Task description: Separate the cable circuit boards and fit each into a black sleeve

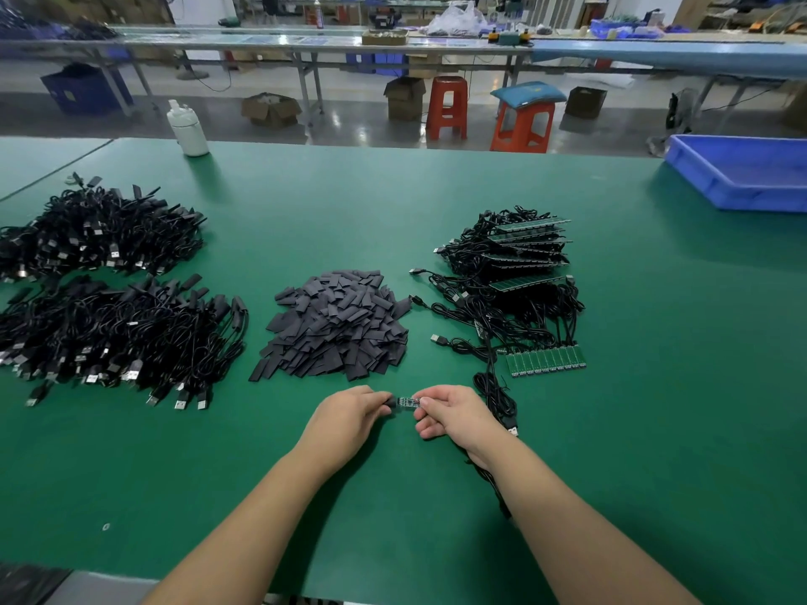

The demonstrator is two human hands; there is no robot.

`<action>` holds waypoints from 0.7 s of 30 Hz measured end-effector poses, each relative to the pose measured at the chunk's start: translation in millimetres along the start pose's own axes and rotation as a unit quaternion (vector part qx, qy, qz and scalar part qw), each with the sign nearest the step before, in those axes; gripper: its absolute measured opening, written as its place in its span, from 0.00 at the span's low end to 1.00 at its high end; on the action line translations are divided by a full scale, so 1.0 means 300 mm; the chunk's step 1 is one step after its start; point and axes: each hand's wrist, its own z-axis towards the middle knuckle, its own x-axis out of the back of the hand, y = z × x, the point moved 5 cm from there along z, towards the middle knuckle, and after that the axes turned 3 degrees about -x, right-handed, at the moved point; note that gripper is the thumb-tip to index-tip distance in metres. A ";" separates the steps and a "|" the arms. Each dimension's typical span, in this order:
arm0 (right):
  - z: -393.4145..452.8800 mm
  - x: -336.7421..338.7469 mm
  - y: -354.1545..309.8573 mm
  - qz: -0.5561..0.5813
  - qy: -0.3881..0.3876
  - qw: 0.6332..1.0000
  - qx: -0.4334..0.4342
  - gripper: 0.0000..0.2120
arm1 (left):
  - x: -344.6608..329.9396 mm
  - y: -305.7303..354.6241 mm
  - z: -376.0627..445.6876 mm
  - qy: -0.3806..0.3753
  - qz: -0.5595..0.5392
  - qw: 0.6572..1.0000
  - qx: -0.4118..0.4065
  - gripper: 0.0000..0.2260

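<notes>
One small dark circuit board with tiny components sat between both hands near the table's near centre; left hand pinched a black sleeve at its end, right hand pinched the board.

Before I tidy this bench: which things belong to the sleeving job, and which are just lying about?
Job: circuit board between left hand and right hand; sleeve pile; joined board strip; cable heaps.
Lying about: white bottle; blue tray.

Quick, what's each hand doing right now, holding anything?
Left hand: pinching a black sleeve.
Right hand: pinching a small circuit board, its black cable trailing behind.
</notes>
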 end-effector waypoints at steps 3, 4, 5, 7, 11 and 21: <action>-0.001 -0.002 -0.001 0.001 -0.003 1.000 0.001 0.08 | -0.007 0.006 0.004 -0.004 0.001 1.000 -0.008 0.10; -0.001 -0.001 0.000 0.004 -0.002 1.000 0.001 0.08 | -0.009 0.006 0.006 -0.005 0.001 1.000 -0.007 0.11; -0.001 0.000 0.001 0.005 -0.002 1.000 0.000 0.08 | -0.011 0.005 0.008 -0.006 0.001 1.000 -0.004 0.11; -0.001 0.001 0.001 0.006 -0.004 1.000 0.000 0.08 | -0.015 0.001 0.011 -0.010 0.005 1.000 0.003 0.12; 0.001 0.004 0.004 0.006 -0.005 1.000 -0.004 0.07 | -0.020 -0.001 0.017 -0.011 0.001 1.000 0.011 0.14; 0.003 0.002 0.005 -0.009 -0.008 1.000 -0.003 0.07 | -0.004 0.011 0.033 -0.036 -0.009 0.999 -0.019 0.11</action>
